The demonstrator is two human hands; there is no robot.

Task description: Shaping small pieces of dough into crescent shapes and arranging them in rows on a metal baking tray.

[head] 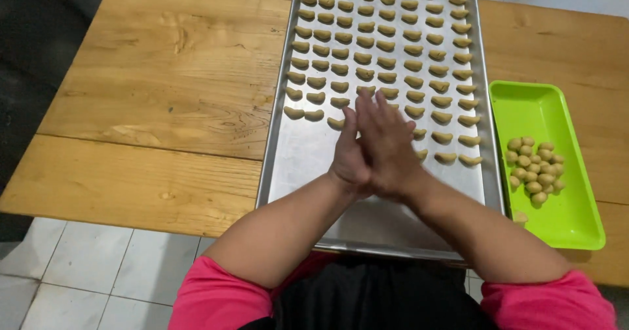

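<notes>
hands (pixel 375 148) palm-to-palm over baking tray (pixel 308 166)

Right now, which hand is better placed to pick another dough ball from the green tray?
The right hand, probably. Both palms are pressed together over the metal baking tray, but the green tray with the dough balls lies on the person's right, so the left hand would have to cross over.

Head-worn view, steeply down, close
</notes>
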